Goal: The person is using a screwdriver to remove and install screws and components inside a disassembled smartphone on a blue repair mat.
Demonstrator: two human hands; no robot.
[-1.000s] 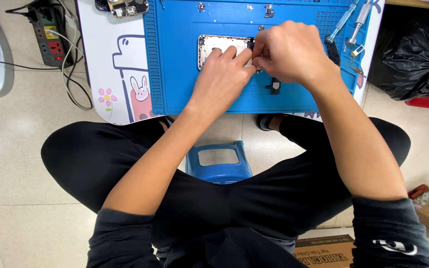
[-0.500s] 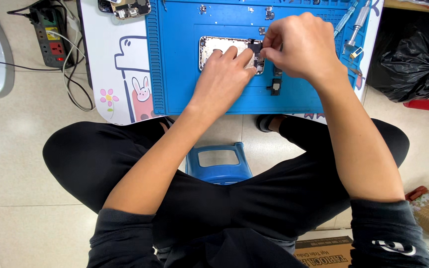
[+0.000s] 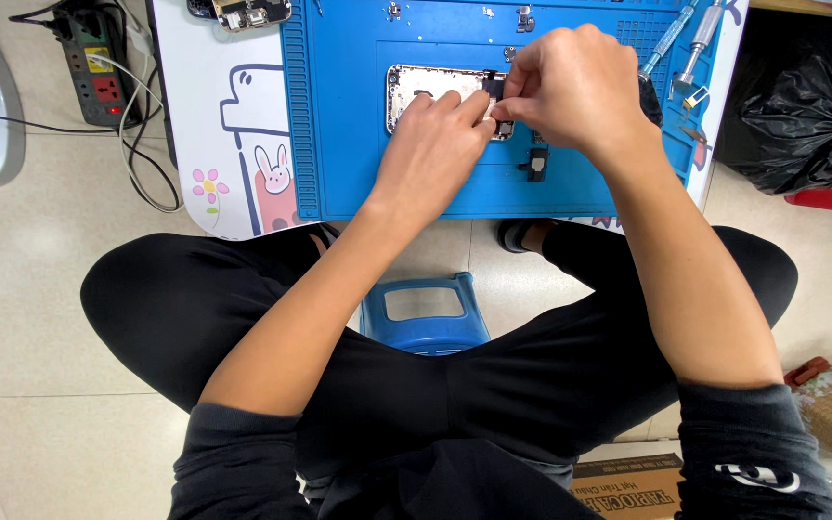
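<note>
Seen from above, both bare forearms stretch forward from pushed-up dark sleeves. The left hand [image 3: 432,144] lies palm down, fingers extended and pressed flat. The right hand [image 3: 575,91] curls just beside it, thumb and forefinger pinched together, the fingertips of both hands nearly touching.

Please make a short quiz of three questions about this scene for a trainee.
1. True or false: the opened phone housing lies on a blue work mat.
2. Which hand pinches a small dark part at the housing's edge? A) left hand B) right hand
3. Fill in: the person sits on a blue ____.

Key: 1 true; 2 B; 3 stool.
</note>
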